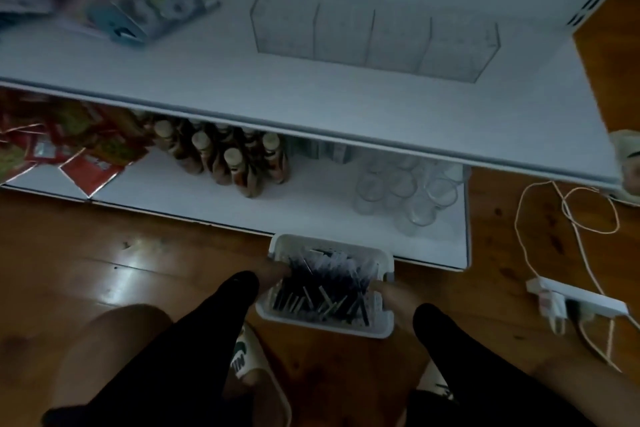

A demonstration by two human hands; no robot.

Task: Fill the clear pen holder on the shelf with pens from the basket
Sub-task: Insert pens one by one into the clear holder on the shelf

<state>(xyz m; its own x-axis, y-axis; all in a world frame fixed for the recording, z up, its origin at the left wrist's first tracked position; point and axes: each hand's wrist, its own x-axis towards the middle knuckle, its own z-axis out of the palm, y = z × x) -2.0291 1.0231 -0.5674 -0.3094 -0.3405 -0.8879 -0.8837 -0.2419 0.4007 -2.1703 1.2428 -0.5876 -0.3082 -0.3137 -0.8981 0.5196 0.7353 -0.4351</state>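
A white plastic basket full of several dark pens is low in the head view, in front of the bottom shelf. My left hand grips its left rim and my right hand grips its right rim; black sleeves cover both arms. The clear pen holder, with several empty compartments, stands on the upper white shelf, far above the basket.
Packets and a box lie at the upper shelf's left. The lower shelf holds red sachets, brown bottles and clear glass cups. A power strip and cable lie on the wooden floor at right. Slippered feet are below.
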